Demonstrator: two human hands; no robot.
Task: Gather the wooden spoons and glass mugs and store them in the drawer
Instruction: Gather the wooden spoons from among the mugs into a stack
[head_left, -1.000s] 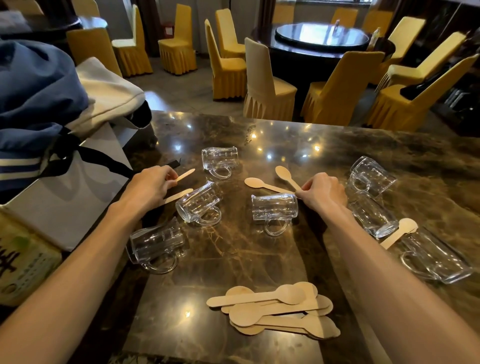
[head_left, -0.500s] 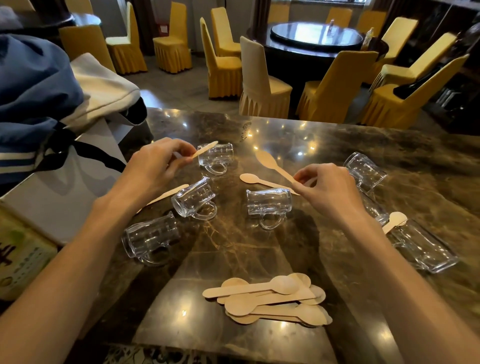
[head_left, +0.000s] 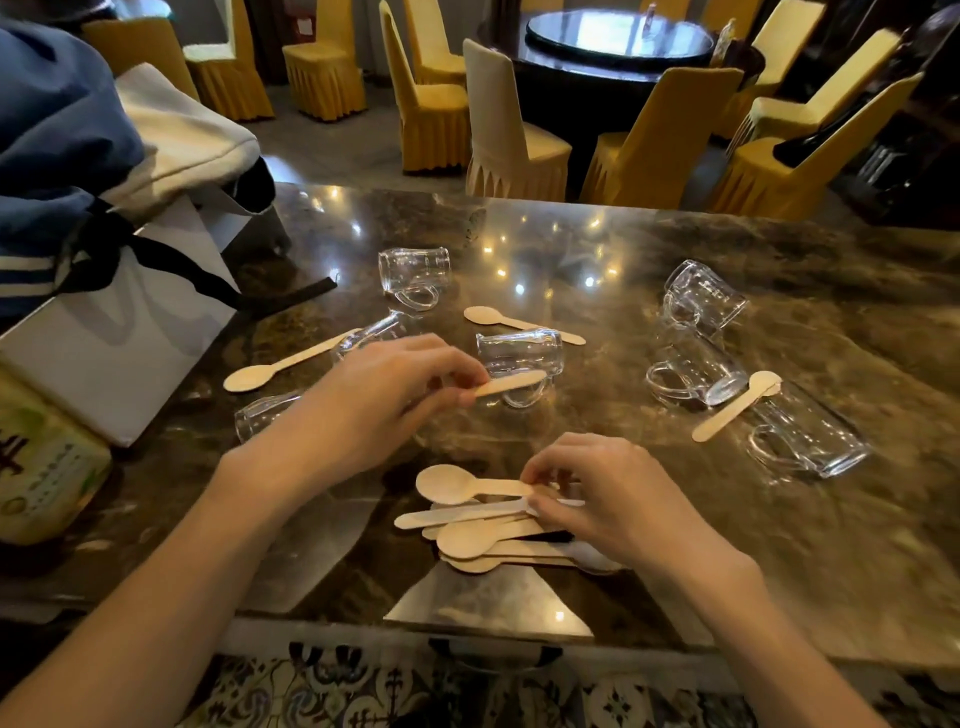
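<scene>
My left hand (head_left: 374, 400) pinches a wooden spoon by its handle (head_left: 511, 383), held above the marble table (head_left: 519, 249). My right hand (head_left: 602, 499) pinches another wooden spoon (head_left: 452, 483) and sets it on the pile of wooden spoons (head_left: 488, 540) near the front edge. Loose spoons lie at the left (head_left: 280, 364), the middle (head_left: 498, 318) and the right (head_left: 737, 405). Several glass mugs lie on their sides: one at the back (head_left: 413, 270), one in the middle (head_left: 519, 353), three at the right (head_left: 701, 296) (head_left: 696, 369) (head_left: 810, 441). Two more are partly hidden behind my left hand.
A white and blue bag (head_left: 104, 260) and a green carton (head_left: 41, 467) crowd the table's left side. Yellow-covered chairs (head_left: 509, 140) and a round dark table (head_left: 618, 36) stand beyond the far edge. A patterned strip (head_left: 415, 691) runs below the front edge.
Both hands pulled back toward me, each carrying a spoon. The right hand came down to the spoon pile; the left hand now hovers over the middle mug.
</scene>
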